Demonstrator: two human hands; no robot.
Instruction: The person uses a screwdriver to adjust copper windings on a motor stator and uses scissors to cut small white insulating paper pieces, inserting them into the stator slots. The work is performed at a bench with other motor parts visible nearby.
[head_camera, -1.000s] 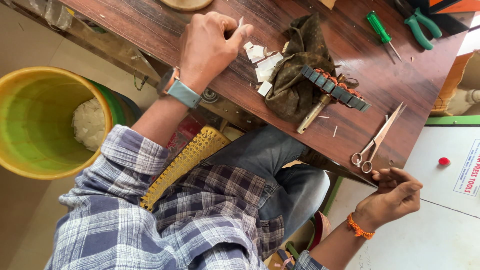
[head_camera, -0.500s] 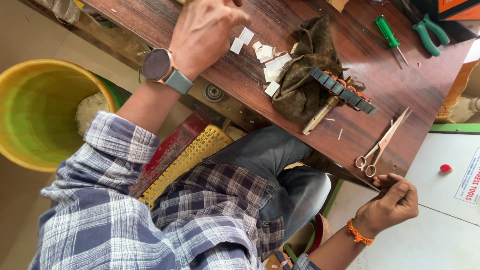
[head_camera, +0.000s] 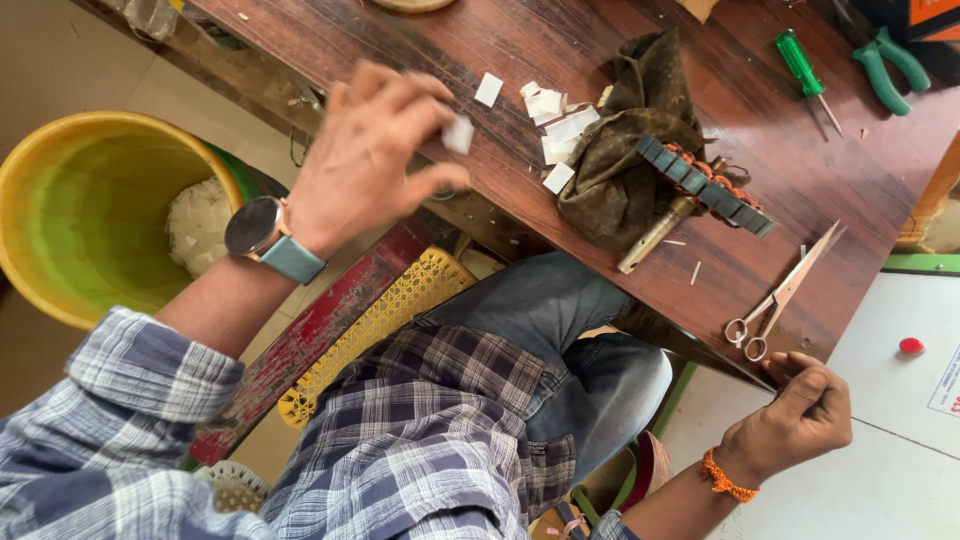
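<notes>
The left hand (head_camera: 365, 150) has drawn back from the heap of white pieces (head_camera: 555, 125), its grip now pinching one small white piece (head_camera: 458, 133) above the tabletop (head_camera: 400, 40) edge. The right hand (head_camera: 800, 420) stays clenched (contents hidden) beside the scissors (head_camera: 785, 292).

You get bright, even daylight here; the desk (head_camera: 760, 130) shows a soft sheen toward the upper right. Shadows are faint. Your left hand (head_camera: 375, 150) is slightly motion-blurred, and the rest looks sharp.
</notes>
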